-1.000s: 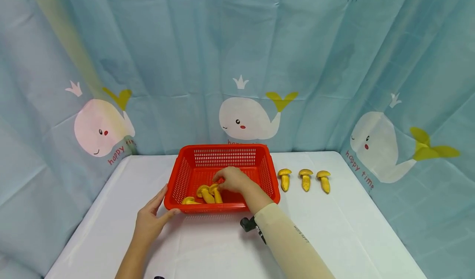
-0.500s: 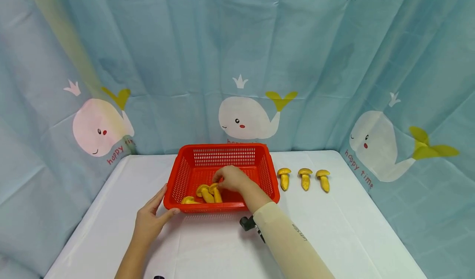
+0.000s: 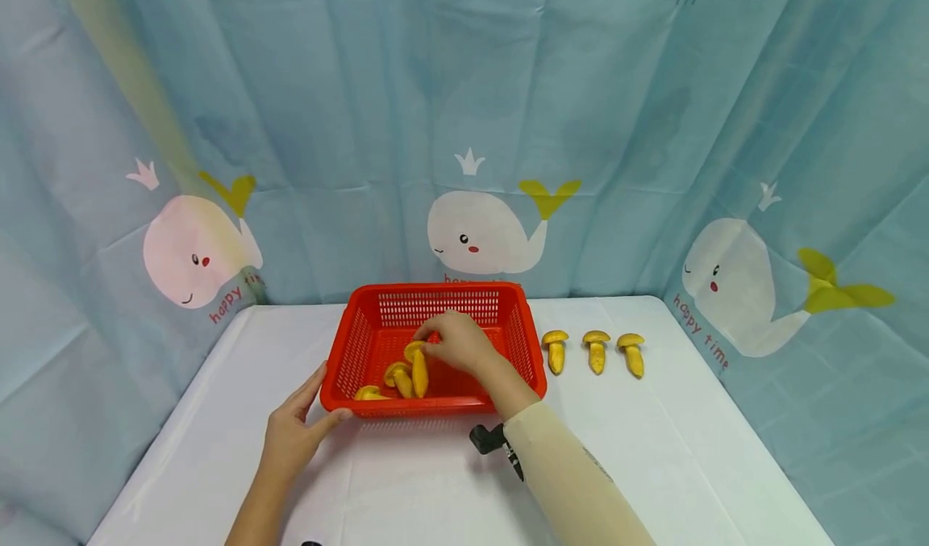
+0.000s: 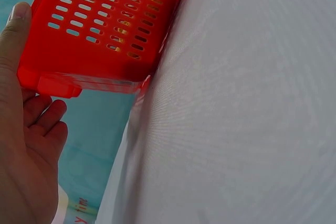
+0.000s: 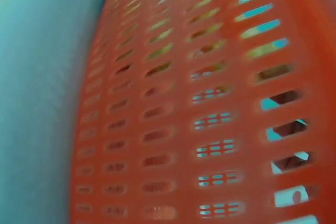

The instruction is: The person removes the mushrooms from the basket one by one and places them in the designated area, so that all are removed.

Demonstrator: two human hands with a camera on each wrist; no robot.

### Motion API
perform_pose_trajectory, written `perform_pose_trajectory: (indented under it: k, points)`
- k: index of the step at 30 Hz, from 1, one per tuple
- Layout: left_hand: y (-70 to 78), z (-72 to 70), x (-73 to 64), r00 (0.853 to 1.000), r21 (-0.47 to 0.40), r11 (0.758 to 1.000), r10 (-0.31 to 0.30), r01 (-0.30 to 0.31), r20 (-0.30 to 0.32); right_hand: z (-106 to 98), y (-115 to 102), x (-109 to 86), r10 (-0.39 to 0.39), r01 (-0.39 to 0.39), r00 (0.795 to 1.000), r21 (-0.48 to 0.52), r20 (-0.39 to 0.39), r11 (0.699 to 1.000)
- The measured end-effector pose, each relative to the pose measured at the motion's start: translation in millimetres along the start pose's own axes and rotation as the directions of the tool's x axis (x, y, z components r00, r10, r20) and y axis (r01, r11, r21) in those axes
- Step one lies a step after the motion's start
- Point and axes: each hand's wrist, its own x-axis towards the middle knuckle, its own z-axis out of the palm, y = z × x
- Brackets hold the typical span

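In the head view a red plastic basket point(image 3: 443, 406) with slotted walls stands on the white table. My left hand point(image 3: 290, 437) holds its near left corner, thumb at the front and fingers along the left side; the left wrist view shows the fingers point(image 4: 50, 119) below the rim. Inside the basket, my right hand point(image 3: 463, 344) pinches a yellow mushroom point(image 3: 420, 375) near its cap, the stem pointing down. Beside it lie another mushroom point(image 3: 399, 378) and one more point(image 3: 370, 393) by the near wall. The right wrist view catches only the slotted wall point(image 5: 173, 98), with yellow showing through.
Right of the basket, three yellow mushrooms lie in a row: one near the basket point(image 3: 556, 352), a middle one point(image 3: 597, 352) and a right one point(image 3: 633, 356). A blue curtain point(image 3: 348, 231) with whale prints hangs behind and around the table point(image 3: 653, 449).
My right hand has risen slightly, and the pinched mushroom has come up and tilted more upright beside the others. The left hand and basket stay in place.
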Motion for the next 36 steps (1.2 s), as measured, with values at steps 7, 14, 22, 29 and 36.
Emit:
perform_pose_trajectory:
  k: [7,14,22,29,36]
  points:
    - [0.3,-1.4,-0.8,1.0,0.009,1.0,-0.011,0.011,0.011,-14,-5,-16.5,-0.025,0.032,0.994,0.062,-0.106,0.998]
    - [1.0,-1.5,-1.0,0.999,0.021,0.999,-0.035,0.035,0.015,-27,-5,-38.2,-0.025,0.043,0.972,0.075,-0.232,0.996]
    - [0.7,-1.2,-0.8,0.999,0.033,0.998,-0.045,0.045,0.016,-39,-3,-63.9,-0.059,0.103,0.93,0.103,-0.363,0.989]
    - [2.4,-2.3,-0.7,0.999,0.039,0.998,-0.053,0.052,0.014,-53,-1,-85.0,-0.104,0.143,0.899,0.061,-0.426,0.988]
    - [0.2,-1.5,-0.9,0.999,0.046,0.998,-0.051,0.05,0.014,-62,10,-108.2,-0.126,0.174,0.88,0.064,-0.457,0.983]
